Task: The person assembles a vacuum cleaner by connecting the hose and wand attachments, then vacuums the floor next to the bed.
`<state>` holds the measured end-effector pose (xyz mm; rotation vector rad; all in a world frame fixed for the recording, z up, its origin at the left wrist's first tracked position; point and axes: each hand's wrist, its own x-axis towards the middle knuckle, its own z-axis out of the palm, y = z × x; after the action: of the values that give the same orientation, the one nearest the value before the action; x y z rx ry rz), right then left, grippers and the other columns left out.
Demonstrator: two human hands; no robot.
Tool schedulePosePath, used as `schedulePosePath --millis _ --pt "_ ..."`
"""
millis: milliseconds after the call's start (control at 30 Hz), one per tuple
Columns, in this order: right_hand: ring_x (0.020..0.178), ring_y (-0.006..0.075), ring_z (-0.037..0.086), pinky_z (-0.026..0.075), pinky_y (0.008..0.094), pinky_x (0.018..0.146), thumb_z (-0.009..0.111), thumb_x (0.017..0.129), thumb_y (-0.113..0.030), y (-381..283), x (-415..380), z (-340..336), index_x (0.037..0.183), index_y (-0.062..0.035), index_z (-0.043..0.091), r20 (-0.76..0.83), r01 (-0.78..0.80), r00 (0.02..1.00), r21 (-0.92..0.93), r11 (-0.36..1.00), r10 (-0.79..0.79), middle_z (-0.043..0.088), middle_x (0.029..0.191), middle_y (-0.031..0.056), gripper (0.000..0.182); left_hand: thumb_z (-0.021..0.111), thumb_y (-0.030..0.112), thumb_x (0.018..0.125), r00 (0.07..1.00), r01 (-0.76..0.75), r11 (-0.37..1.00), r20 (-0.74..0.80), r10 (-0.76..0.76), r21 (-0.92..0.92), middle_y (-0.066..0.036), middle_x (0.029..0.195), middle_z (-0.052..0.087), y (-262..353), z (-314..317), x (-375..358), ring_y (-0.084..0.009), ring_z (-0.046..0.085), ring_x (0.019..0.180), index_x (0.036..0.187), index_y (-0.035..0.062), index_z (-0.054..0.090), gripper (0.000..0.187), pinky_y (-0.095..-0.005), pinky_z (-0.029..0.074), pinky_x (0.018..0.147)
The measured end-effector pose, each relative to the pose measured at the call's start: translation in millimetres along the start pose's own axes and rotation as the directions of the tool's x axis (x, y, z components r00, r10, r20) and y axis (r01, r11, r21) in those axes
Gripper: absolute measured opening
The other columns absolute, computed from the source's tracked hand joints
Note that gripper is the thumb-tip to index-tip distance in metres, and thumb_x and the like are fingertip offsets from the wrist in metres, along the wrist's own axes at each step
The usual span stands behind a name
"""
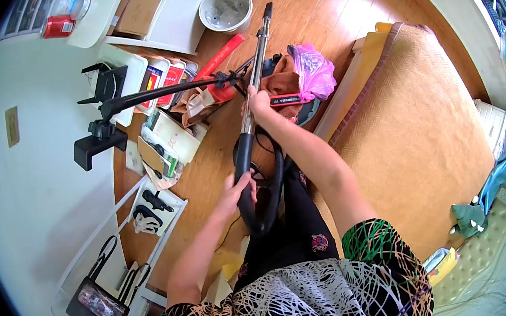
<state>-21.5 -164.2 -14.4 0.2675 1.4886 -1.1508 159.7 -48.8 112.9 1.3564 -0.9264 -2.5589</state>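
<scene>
Chrome tubing [261, 51] sat clenched in your right hand [258, 101]; your left hand [236, 195] curled, seemingly loosely, round the black handle [243, 153]; a sideways swing risked snagging the stand arm [164, 92].

One view, head-worn; it looks forward and steeply down; left hand [234, 193] and right hand [256, 101] near; floor [311, 9] beyond.

No legible text or numbers

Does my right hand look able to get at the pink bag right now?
Probably not without letting go: your right hand grips the metal tube, though the pink bag lies close by.
</scene>
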Motion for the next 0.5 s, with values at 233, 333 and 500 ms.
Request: schedulePosePath --millis 233,333,500 --pt "0.037 0.0228 0.049 0.042 0.0362 0.035 0.05 0.081 -0.024 -17.6 46.6 -3.0 0.068 0.0008 0.046 0.066 0.145 0.988 -0.124 0.982 -0.137 0.048 0.048 0.0103 0.029 0.052 0.032 0.084 0.968 -0.08 0.997 -0.238 0.082 0.021 -0.004 0.056 0.047 18.5 19.6 53.1 -0.0114 0.046 0.038 0.083 0.0067 0.043 0.027 -0.0246 0.039 0.035" --pt "0.038 0.0237 0.052 0.042 0.0357 0.036 0.05 0.08 -0.023 -12.1 112.8 8.1 0.066 0.0024 0.051 0.011 0.186 0.981 -0.297 0.936 -0.192 0.05 0.048 0.0113 0.029 0.052 0.032 0.084 0.961 -0.1 0.995 -0.257 0.103 0.027 -0.005 0.056 0.047 39.4 23.0 70.5 -0.0115 0.045 0.039 0.082 0.0065 0.042 0.028 -0.0249 0.04 0.035" --pt "0.04 0.0239 0.053 0.044 0.0358 0.039 0.049 0.08 -0.022 -25.8 141.2 15.8 0.063 0.002 0.053 0.024 0.178 0.983 -0.396 0.901 -0.183 0.052 0.049 0.0117 0.03 0.052 0.033 0.084 0.951 -0.071 0.997 -0.301 0.065 -0.008 -0.005 0.056 0.047 57.2 34.2 94.4 -0.0123 0.045 0.038 0.083 0.0063 0.042 0.029 -0.0261 0.04 0.035"
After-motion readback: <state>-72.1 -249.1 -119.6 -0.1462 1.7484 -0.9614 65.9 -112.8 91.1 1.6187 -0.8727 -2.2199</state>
